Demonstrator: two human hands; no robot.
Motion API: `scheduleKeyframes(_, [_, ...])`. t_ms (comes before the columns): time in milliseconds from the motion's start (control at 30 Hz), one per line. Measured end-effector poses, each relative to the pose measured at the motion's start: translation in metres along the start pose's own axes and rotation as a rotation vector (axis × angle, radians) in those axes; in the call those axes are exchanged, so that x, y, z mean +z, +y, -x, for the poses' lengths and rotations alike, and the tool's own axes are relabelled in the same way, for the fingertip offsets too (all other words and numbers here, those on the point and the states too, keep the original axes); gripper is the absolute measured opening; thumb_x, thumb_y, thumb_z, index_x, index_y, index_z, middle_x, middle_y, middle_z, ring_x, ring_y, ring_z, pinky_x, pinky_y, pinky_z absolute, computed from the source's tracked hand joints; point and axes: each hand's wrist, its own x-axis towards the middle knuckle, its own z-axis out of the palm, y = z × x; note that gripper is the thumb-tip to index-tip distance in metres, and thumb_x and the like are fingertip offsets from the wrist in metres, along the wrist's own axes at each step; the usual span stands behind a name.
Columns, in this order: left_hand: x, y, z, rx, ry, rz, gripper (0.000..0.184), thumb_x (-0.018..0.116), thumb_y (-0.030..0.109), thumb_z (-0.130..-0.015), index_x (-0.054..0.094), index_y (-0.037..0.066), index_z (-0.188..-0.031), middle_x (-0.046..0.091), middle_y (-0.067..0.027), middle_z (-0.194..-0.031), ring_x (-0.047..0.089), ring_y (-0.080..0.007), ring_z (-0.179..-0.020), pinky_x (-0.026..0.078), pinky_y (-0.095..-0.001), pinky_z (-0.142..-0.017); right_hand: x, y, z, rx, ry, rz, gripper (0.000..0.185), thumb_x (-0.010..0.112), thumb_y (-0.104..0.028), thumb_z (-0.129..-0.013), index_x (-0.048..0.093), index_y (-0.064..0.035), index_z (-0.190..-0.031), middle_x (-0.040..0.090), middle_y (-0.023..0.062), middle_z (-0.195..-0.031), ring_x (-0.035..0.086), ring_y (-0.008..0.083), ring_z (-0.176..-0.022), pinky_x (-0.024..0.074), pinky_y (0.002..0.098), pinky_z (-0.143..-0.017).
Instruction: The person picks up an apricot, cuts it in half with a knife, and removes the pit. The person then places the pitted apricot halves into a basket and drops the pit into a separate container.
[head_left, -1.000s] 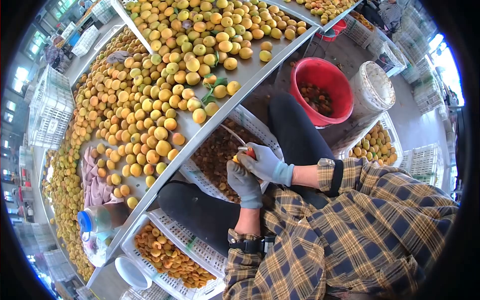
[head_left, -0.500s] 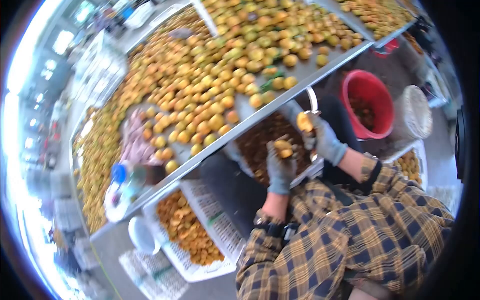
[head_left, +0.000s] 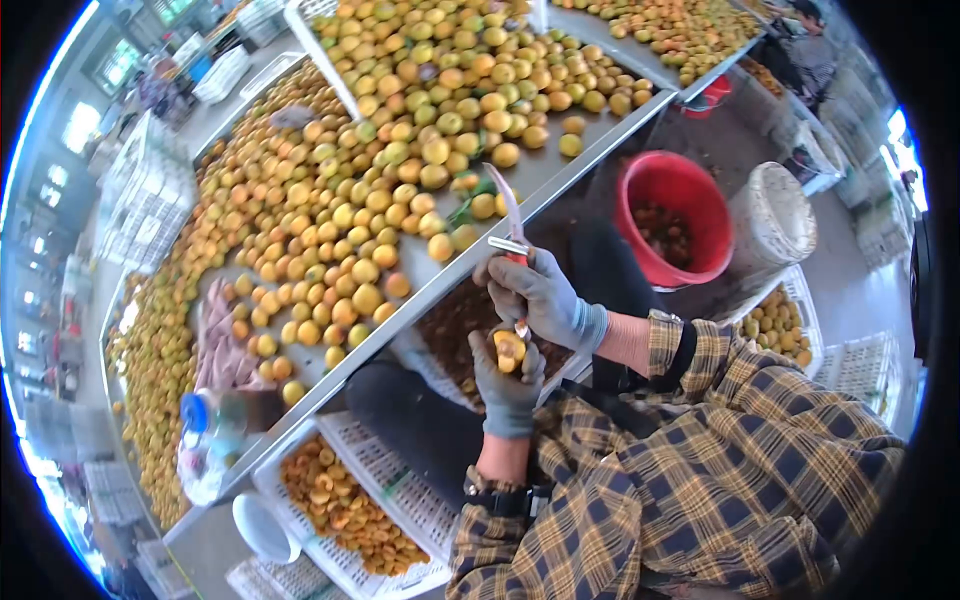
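Note:
In my gloved left hand (head_left: 508, 392) sits a cut apricot (head_left: 508, 350), its orange flesh facing up, with the fingers curled round it. My gloved right hand (head_left: 540, 295) grips a curved knife (head_left: 507, 200) by its red handle. The blade points up and away toward the table edge, while a small tip at the handle's lower end meets the cut fruit. Both hands are over my lap, above a bin of dark scraps (head_left: 455, 335) that they partly cover.
A sloping metal-edged table (head_left: 570, 185) bears heaps of whole apricots (head_left: 360, 240). At right stand a red bucket (head_left: 640, 200) and a whitish bucket (head_left: 775, 215). A white crate (head_left: 375, 455) at lower left holds apricot halves. A bottle with a blue cap (head_left: 195, 412) is at the table's edge.
My hands have come closer together, the right now above the left. The apricot piece seen at my right hand no longer shows there. The whole view has shifted.

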Motion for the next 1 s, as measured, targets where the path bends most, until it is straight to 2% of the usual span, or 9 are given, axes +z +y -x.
scheduleKeyframes(400, [0.032, -0.022, 0.014, 0.200, 0.074, -0.321, 0.059, 0.030, 0.063, -0.091, 0.053, 0.010, -0.106, 0.055, -0.0016, -0.081, 0.051, -0.0093, -0.060, 0.040, -0.0228, -0.049, -0.019, 0.004, 0.029, -0.257, 0.057, 0.200, 0.018, 0.058, -0.020, -0.090, 0.057, -0.0052, -0.081, 0.056, -0.0007, -0.073, 0.045, 0.0017, -0.055, 0.0345, 0.0162, -0.048])
scheduleKeyframes(433, [0.030, -0.022, 0.015, 0.155, 0.045, -0.187, 0.048, 0.046, 0.030, -0.084, 0.031, 0.005, -0.123, 0.050, -0.0070, -0.102, 0.050, -0.0139, -0.086, 0.040, -0.0257, -0.072, -0.021, 0.001, 0.031, -0.254, 0.043, 0.231, 0.018, 0.059, -0.020, -0.090, 0.057, -0.0053, -0.081, 0.056, -0.0006, -0.073, 0.045, 0.0019, -0.057, 0.0352, 0.0162, -0.049])
scheduleKeyframes(467, [0.029, -0.023, 0.015, 0.109, 0.015, -0.053, 0.082, 0.062, -0.004, -0.078, 0.009, 0.000, -0.141, 0.045, -0.0125, -0.124, 0.049, -0.0185, -0.113, 0.041, -0.0287, -0.095, -0.023, 0.000, 0.032, -0.251, 0.029, 0.262, 0.018, 0.059, -0.021, -0.090, 0.057, -0.0054, -0.081, 0.056, -0.0004, -0.074, 0.046, 0.0021, -0.058, 0.0360, 0.0162, -0.050])
scheduleKeyframes(600, [0.040, -0.026, 0.017, 0.150, 0.215, -0.166, 0.082, 0.066, 0.003, -0.077, 0.013, -0.005, -0.139, 0.049, -0.0127, -0.121, 0.052, -0.0217, -0.109, 0.043, -0.0298, -0.092, -0.029, 0.014, 0.032, -0.416, -0.013, 0.307, 0.018, 0.059, -0.020, -0.090, 0.057, -0.0061, -0.079, 0.057, -0.0001, -0.075, 0.045, 0.0018, -0.057, 0.0354, 0.0166, -0.049])
scheduleKeyframes(667, [0.007, -0.028, 0.010, 0.535, 0.142, -1.605, 0.086, 0.069, 0.009, -0.075, 0.016, -0.008, -0.139, 0.052, -0.0146, -0.118, 0.055, -0.0272, -0.106, 0.045, -0.0331, -0.090, -0.024, 0.012, 0.033, -0.100, 0.095, -0.039, 0.019, 0.058, -0.021, -0.090, 0.056, -0.0072, -0.078, 0.052, -0.0017, -0.067, 0.042, 0.0018, -0.050, 0.0321, 0.0180, -0.045])
scheduleKeyframes(800, [0.008, -0.029, 0.017, 0.385, 0.254, -1.420, 0.078, 0.070, 0.014, -0.075, 0.026, -0.008, -0.136, 0.055, -0.0145, -0.115, 0.058, -0.0293, -0.101, 0.047, -0.0357, -0.086, -0.032, 0.014, 0.029, 0.074, 0.130, -0.211, 0.022, 0.056, -0.023, -0.091, 0.054, -0.0083, -0.075, 0.044, -0.0041, -0.058, 0.035, 0.0026, -0.043, 0.0267, 0.0202, -0.040])
scheduleKeyframes(867, [-0.008, -0.029, 0.014, 0.863, 0.078, -1.853, 0.065, 0.062, 0.030, -0.084, 0.035, -0.007, -0.130, 0.057, -0.0174, -0.112, 0.060, -0.0294, -0.097, 0.049, -0.0364, -0.083, -0.035, 0.015, 0.027, 0.093, 0.139, -0.245, 0.024, 0.055, -0.024, -0.092, 0.052, -0.0089, -0.073, 0.037, -0.0056, -0.053, 0.031, 0.0033, -0.040, 0.0230, 0.0216, -0.038])
scheduleKeyframes(967, [-0.038, -0.033, -0.005, 0.214, 0.196, -0.430, 0.060, 0.048, 0.044, -0.091, 0.042, -0.006, -0.123, 0.056, -0.0209, -0.113, 0.060, -0.0265, -0.101, 0.050, -0.0343, -0.081, -0.040, 0.013, 0.020, 0.178, 0.226, -0.359, 0.027, 0.051, -0.028, -0.093, 0.048, -0.0105, -0.072, 0.030, -0.0063, -0.052, 0.026, 0.0048, -0.040, 0.0210, 0.0216, -0.039])
scheduleKeyframes(1000, [-0.048, -0.037, -0.011, 0.207, 0.199, -0.435, 0.060, 0.048, 0.044, -0.091, 0.042, -0.006, -0.123, 0.056, -0.0209, -0.113, 0.060, -0.0265, -0.101, 0.050, -0.0343, -0.081, -0.042, 0.013, 0.019, 0.226, 0.257, -0.418, 0.029, 0.048, -0.031, -0.094, 0.047, -0.0110, -0.073, 0.026, -0.0063, -0.051, 0.023, 0.0053, -0.041, 0.0204, 0.0215, -0.040])
